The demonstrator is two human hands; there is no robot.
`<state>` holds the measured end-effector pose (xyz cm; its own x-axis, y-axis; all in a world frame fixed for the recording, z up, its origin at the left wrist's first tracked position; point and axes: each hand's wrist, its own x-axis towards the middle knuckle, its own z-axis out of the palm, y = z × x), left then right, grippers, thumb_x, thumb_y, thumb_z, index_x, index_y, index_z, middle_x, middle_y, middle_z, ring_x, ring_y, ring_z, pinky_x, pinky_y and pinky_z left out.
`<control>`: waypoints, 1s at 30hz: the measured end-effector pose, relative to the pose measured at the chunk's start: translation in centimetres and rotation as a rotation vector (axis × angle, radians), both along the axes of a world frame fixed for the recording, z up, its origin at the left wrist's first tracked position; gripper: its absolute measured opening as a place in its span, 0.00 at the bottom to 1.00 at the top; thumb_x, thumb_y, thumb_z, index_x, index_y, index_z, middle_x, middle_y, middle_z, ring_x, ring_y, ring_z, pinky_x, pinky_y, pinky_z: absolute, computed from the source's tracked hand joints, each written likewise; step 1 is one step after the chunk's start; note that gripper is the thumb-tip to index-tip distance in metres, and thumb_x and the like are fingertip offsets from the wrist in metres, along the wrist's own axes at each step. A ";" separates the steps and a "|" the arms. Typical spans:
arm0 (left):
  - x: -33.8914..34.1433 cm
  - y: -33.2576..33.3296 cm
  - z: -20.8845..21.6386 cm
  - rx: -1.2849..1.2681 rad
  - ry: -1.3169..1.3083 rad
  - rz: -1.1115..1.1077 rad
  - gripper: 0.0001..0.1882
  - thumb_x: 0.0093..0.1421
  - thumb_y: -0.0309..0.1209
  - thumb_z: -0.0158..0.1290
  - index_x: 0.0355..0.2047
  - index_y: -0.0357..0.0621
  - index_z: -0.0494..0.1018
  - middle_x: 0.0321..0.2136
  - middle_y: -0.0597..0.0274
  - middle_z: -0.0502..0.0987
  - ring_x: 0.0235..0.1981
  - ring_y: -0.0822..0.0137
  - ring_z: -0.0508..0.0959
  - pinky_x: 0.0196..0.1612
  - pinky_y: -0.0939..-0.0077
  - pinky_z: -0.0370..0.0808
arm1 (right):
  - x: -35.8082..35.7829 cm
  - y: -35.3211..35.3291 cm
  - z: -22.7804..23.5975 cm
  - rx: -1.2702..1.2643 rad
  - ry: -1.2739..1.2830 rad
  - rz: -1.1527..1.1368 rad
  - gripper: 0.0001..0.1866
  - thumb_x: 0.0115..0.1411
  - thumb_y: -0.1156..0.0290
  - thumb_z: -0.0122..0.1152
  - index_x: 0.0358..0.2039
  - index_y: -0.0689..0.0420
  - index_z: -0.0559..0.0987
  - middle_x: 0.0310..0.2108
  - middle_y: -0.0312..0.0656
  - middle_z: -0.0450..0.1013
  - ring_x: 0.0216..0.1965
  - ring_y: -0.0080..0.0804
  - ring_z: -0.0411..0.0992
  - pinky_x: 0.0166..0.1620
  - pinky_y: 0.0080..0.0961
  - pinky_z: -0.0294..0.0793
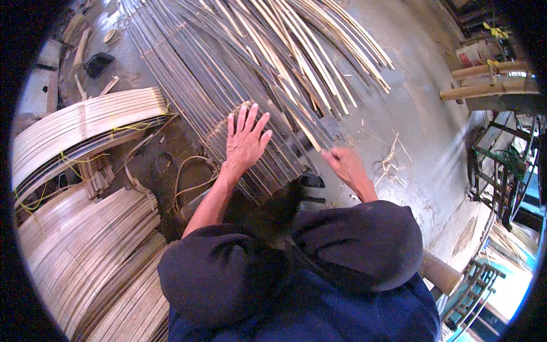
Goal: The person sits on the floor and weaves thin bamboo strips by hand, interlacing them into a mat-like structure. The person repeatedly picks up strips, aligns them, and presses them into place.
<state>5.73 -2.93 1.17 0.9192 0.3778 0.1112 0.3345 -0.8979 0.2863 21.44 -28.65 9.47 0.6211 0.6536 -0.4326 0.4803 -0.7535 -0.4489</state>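
Fingers (251, 118) spread, left hand (245, 148) flat on strips (196, 88), right hand (346, 165) curled

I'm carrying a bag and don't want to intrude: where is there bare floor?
The grey floor, bordered by the long strips, scattered slivers and poles at right. It's crowded at left, with stacked slats, and around the left hand, flat on the strips.

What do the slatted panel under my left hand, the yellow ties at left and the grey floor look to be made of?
Slatted panel: probably split bamboo, seemingly unvarnished, from its long, narrow, brownish strips. Yellow ties: perhaps plastic cord, given their bright colour and thin strands, though I can't be sure. Grey floor: likely smooth concrete, with a patchy sheen.
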 end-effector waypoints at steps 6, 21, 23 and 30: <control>0.2 0.0 0.4 -0.043 0.067 -0.002 0.28 0.69 0.50 0.44 0.68 0.64 0.62 0.73 0.61 0.50 0.74 0.52 0.47 0.73 0.43 0.40 | 3.0 8.5 -2.7 0.152 -0.451 0.223 0.40 0.54 0.44 0.67 0.58 0.59 0.69 0.43 0.52 0.75 0.47 0.53 0.74 0.50 0.47 0.72; 0.1 0.0 0.7 -0.059 0.037 0.001 0.28 0.69 0.51 0.45 0.66 0.60 0.64 0.72 0.59 0.53 0.74 0.54 0.47 0.73 0.44 0.40 | 4.0 11.2 -4.8 0.198 0.654 -0.017 0.21 0.56 0.59 0.66 0.43 0.63 0.81 0.33 0.39 0.77 0.35 0.28 0.73 0.41 0.29 0.72; 0.1 0.0 0.6 -0.069 0.034 0.008 0.28 0.69 0.51 0.44 0.66 0.60 0.64 0.72 0.59 0.53 0.74 0.54 0.47 0.73 0.44 0.40 | 3.8 11.4 -4.6 0.249 0.487 0.037 0.21 0.57 0.57 0.66 0.42 0.62 0.81 0.32 0.39 0.77 0.34 0.28 0.73 0.40 0.30 0.72; -0.1 0.0 0.7 -0.092 0.040 0.015 0.28 0.69 0.51 0.45 0.66 0.59 0.64 0.72 0.58 0.52 0.74 0.53 0.47 0.73 0.43 0.39 | 2.7 11.5 -2.5 0.319 0.390 -0.203 0.26 0.62 0.48 0.63 0.40 0.63 0.82 0.30 0.42 0.79 0.30 0.30 0.77 0.35 0.31 0.74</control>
<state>5.66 -2.91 1.88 0.9164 0.3983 0.0385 0.3603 -0.8632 0.3537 24.16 -17.14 6.95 0.5817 0.6736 -0.4560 0.0917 -0.6113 -0.7861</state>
